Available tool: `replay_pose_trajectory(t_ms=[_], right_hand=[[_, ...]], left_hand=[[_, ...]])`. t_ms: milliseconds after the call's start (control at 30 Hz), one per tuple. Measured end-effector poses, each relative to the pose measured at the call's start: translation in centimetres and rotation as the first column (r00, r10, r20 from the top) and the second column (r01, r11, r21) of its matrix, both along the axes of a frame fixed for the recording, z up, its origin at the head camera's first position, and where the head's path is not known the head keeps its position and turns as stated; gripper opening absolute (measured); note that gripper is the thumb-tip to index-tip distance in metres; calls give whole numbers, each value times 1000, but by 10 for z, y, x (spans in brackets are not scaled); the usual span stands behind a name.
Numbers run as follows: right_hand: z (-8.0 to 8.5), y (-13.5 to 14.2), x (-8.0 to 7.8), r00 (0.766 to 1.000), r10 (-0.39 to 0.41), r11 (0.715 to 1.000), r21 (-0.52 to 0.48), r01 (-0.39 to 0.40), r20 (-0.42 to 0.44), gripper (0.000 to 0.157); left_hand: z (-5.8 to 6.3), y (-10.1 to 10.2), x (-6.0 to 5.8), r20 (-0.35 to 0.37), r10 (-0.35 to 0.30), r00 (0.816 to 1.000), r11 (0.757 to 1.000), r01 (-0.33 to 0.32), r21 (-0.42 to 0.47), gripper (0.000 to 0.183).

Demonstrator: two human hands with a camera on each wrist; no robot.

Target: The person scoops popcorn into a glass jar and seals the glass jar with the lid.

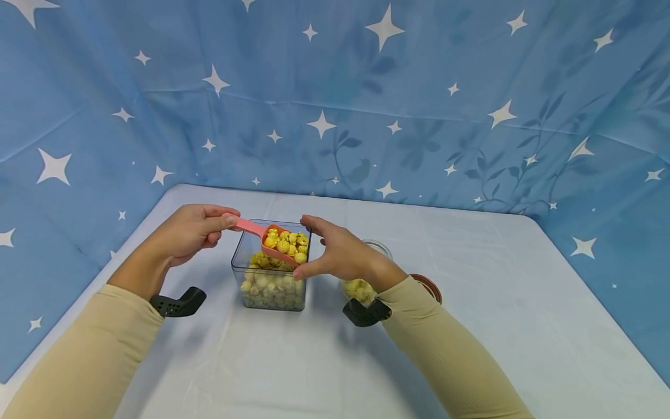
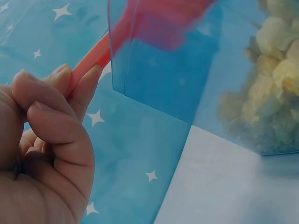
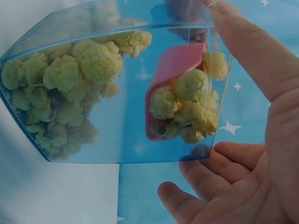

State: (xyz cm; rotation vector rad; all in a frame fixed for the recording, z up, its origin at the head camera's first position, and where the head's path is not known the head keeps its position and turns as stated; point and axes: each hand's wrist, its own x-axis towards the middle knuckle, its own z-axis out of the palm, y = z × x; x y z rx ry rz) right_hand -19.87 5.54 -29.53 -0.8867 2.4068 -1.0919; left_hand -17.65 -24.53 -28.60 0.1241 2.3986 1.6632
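My left hand [image 1: 189,234] pinches the handle of a pink scoop [image 1: 249,226] between thumb and fingers, beyond the left side of a clear square container [image 1: 243,249]. Yellow popcorn [image 1: 285,243] heaps the scoop's bowl, which lies within the container's mouth at its right wall. More popcorn [image 2: 275,77] fills the lower part of the container. My right hand [image 1: 342,251] grips the container's right side, thumb at the front corner and fingers at the back. In the right wrist view, the loaded scoop [image 3: 170,65] shows through the clear wall, above the popcorn pile.
Partly hidden behind my right wrist is a round glass jar [image 1: 386,249] with pale popcorn in it. A brown round lid-like thing [image 1: 430,287] lies to the jar's right, partly covered by my forearm. A blue star-patterned curtain [image 1: 335,87] surrounds the white table [image 1: 523,302].
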Motion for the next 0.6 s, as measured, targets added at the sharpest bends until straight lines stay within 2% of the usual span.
replay_pose_trajectory(t_ms=[267, 600], right_hand=[[0, 0, 0, 1000, -5, 1000, -1, 5, 9, 104], [0, -1, 0, 1000, -11, 1000, 6, 11, 2, 103]], left_hand=[[1, -5, 3, -6, -5, 1000, 1000, 5, 15, 52], [2, -12, 4, -10, 27, 1000, 1000, -27, 9, 53]])
